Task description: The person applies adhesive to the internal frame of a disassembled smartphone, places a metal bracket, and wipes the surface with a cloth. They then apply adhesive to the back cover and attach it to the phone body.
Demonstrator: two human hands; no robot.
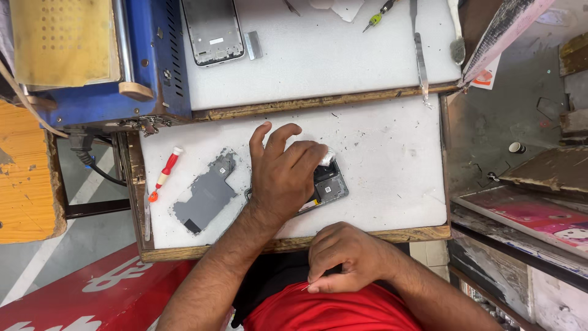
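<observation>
At far left a blue metal machine [156,55] sits by the white work board [392,165]. Next, a small red-handled screwdriver [164,175] and a grey plastic phone back panel [205,199] lie loose — already removed, I judge. The left hand [285,171] presses flat, fingers spread, on the opened dark phone body [327,184] mid-board; internals exposed, reassembly remaining. The right hand [349,257], near the red shirt, pinches something thin — what, I cannot tell. Right, a pink printed carton [539,217] lies slanted.
</observation>
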